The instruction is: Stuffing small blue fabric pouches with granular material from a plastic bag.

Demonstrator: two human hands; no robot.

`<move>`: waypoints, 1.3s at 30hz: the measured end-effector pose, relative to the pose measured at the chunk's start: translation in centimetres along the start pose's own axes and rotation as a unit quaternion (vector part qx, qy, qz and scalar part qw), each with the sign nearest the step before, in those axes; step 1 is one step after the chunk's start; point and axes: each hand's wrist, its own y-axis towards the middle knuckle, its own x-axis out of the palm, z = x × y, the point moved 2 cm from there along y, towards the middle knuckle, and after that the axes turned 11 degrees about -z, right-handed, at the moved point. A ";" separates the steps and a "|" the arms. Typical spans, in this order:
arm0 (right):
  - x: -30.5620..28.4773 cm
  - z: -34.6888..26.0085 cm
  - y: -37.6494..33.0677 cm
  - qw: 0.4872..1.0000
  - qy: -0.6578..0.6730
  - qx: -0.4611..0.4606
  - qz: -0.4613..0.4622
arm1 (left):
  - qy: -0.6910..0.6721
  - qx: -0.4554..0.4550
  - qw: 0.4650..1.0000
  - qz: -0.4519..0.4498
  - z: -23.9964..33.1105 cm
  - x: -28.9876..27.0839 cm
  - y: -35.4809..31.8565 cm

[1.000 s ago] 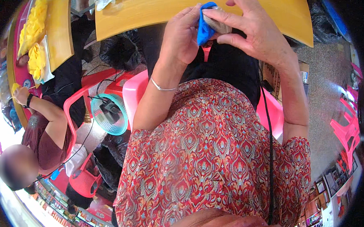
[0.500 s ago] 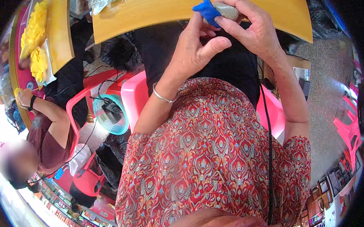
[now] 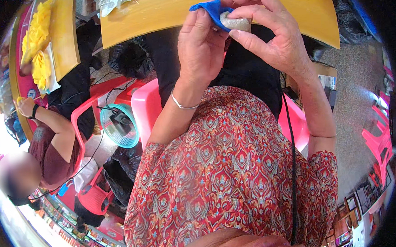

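Above the near edge of the yellow table (image 3: 158,15), both my hands work on a small bright blue cloth piece (image 3: 214,11). My left hand (image 3: 200,55) is closed on the cloth, thumb against its side. From the cloth's right end sticks out a grey, rounded, speckled lump (image 3: 238,24); what it is made of I cannot make out. My right hand (image 3: 276,38) pinches this lump between thumb and fingers, its fingertips at the cloth's opening. How far the lump reaches inside the cloth is hidden.
A clear plastic bag (image 3: 112,2) lies on the table's far left. On a second table, yellow cloth pieces (image 3: 39,26) are heaped beside a seated person (image 3: 57,134). Pink chairs (image 3: 146,103), a turquoise basket (image 3: 130,137) and a black bag (image 3: 131,55) stand around. A black cable (image 3: 292,163) hangs down my front.
The blue cloth and lump have shifted left and slightly down. My left thumb, stretched out before, now presses on the cloth. My right fingers have moved round the lump to the cloth's opening.
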 end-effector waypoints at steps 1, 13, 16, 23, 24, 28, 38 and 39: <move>0.3 -1.5 1.7 1.000 0.007 0.001 -0.002 | 0.001 0.005 1.000 0.005 0.4 -0.1 -0.1; 0.2 -2.9 2.4 0.873 -0.236 0.405 -0.134 | 0.026 -0.058 0.998 0.009 1.9 0.7 0.1; 0.1 -1.2 1.0 0.999 -0.041 0.016 0.026 | 0.053 -0.027 0.998 0.016 1.8 0.8 0.5; 0.0 -4.7 3.8 0.873 -0.275 0.349 -0.203 | -0.023 -0.002 1.000 -0.012 2.1 0.0 0.8; -0.1 -4.8 3.9 0.872 -0.304 0.324 -0.207 | -0.025 0.007 1.000 0.001 2.2 0.9 0.9; -0.1 -5.2 4.2 0.877 -0.264 0.370 -0.154 | 0.003 0.042 0.999 0.005 2.2 3.1 0.8; -1.1 -5.3 3.5 0.866 -0.270 0.387 -0.165 | 0.336 0.022 0.941 -0.039 4.1 2.4 0.8; -1.1 -5.2 3.6 0.869 -0.275 0.376 -0.169 | 0.433 0.124 0.884 -0.125 4.6 2.6 1.3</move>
